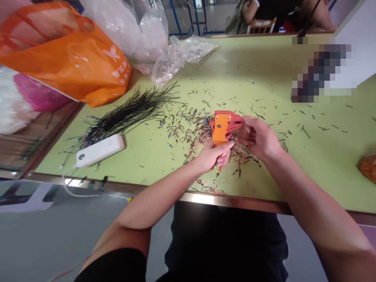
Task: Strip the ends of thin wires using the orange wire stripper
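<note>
An orange and red hand tool (222, 127) is held upright by its handles in my left hand (217, 155), above the green table. At the tool's red jaws, on the right side, are the bent fingertips of my right hand (258, 137); whatever they pinch there is too small to make out. Beneath both hands lies a pile of copper strands and short black wire offcuts (202, 137). A bundle of long black wires (129, 111), with small blue and metal ends, rests to the left.
A white power bank (100, 150) with a white cable sits near the table's front-left edge. Behind it are an orange bag (88, 58) and clear plastic bags (176, 56). A pixelated dark object (320, 72) lies at the right. A person (282, 11) sits across the table (249, 58).
</note>
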Demonstrator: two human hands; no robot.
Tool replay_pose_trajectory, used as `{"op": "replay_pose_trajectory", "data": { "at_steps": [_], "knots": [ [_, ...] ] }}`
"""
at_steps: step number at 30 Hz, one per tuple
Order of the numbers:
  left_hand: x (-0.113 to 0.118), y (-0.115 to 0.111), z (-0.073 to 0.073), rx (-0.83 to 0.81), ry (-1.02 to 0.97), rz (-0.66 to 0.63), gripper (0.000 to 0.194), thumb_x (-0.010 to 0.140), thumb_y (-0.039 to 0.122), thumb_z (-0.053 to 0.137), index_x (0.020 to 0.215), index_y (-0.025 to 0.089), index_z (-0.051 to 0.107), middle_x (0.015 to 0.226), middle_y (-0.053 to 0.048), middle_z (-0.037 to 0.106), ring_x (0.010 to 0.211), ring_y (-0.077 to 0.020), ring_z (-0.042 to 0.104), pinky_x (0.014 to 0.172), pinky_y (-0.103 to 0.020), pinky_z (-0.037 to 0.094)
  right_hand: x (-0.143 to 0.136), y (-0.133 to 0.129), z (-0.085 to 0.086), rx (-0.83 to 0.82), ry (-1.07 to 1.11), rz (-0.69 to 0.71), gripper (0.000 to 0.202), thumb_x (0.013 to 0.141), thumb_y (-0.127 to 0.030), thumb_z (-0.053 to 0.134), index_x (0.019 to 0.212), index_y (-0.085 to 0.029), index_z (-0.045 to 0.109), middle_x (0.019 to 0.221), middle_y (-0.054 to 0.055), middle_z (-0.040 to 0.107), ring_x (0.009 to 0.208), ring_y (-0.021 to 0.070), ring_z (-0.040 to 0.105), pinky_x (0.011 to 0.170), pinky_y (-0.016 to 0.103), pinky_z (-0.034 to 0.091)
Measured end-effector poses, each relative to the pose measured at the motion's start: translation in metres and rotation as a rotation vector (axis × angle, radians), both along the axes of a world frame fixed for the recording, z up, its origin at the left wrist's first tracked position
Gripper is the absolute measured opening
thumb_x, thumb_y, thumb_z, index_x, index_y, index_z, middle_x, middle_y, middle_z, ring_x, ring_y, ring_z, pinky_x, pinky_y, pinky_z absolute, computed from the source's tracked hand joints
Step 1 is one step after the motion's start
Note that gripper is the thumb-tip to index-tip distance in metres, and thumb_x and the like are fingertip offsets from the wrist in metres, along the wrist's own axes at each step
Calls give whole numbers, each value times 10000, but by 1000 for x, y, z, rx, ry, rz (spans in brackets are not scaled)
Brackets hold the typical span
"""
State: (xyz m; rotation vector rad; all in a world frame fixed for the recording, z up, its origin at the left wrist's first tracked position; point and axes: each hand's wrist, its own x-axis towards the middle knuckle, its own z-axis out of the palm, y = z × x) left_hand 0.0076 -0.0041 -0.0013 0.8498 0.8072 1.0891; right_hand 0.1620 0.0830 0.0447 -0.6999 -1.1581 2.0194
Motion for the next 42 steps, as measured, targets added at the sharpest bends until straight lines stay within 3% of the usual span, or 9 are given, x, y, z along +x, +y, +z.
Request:
{"op": "replay_pose_trajectory", "data": {
  "at_steps": [5,9,13,15,17,21,26,34,42],
  "knots": [
    [3,1,5,-28,-159,-71,573,812,626,801,578,220,470,419,93,356,330,-62,342,365,-219,362,-6,-10,1,-26,59,22,545,832,-444,754,617,-247,294,567,-97,156,508,95,115,424,253,166],
    [-3,1,10,2,-254,-112,537,815,652,747,609,221,500,443,66,393,346,-87,389,381,-246,399,-2,-11,10,29,55,-67,612,847,-519,753,646,-258,238,596,-87,129,517,117,112,417,275,169],
    [-32,9,15,84,-299,172,516,844,622,709,625,238,442,482,73,331,399,-85,372,438,-253,441,26,19,22,166,48,-280,584,880,-406,741,645,-257,227,604,-70,94,526,141,88,425,312,167],
    [-45,15,15,100,-266,344,471,859,611,690,671,237,474,528,62,386,463,-94,431,517,-264,499,37,32,23,275,4,-348,536,948,-466,704,647,-268,307,578,-64,122,510,152,105,423,334,190],
    [-49,20,13,88,-221,401,416,864,591,672,718,231,521,577,45,459,517,-110,501,586,-290,550,37,33,18,372,-46,-375,486,980,-464,705,644,-266,414,565,-56,204,498,146,175,440,329,217],
    [-32,19,4,99,-185,269,340,827,533,718,815,209,617,685,8,592,654,-158,640,698,-341,611,12,1,-3,654,-264,-309,399,1019,-522,687,739,-242,634,608,-31,475,533,130,398,502,308,297],
    [-15,9,-11,139,-93,195,381,729,471,867,893,200,655,783,-19,672,836,-221,731,770,-351,619,-7,-36,-12,811,-425,-208,418,1104,-460,532,765,-220,578,618,-12,584,544,122,475,545,295,358],
    [-24,8,-37,90,12,337,408,741,365,922,1047,195,712,1005,-38,770,990,-184,749,935,-294,586,-4,-44,-10,1003,-446,-291,292,1047,-285,569,760,-230,565,592,-34,528,501,108,441,510,282,324],
    [-22,5,-32,97,33,275,392,754,393,915,1036,186,737,975,-28,767,986,-191,734,932,-305,585,-5,-47,-12,1052,-435,-259,293,1016,-235,571,729,-238,508,568,-47,477,485,103,400,487,283,311]
  ]
}}
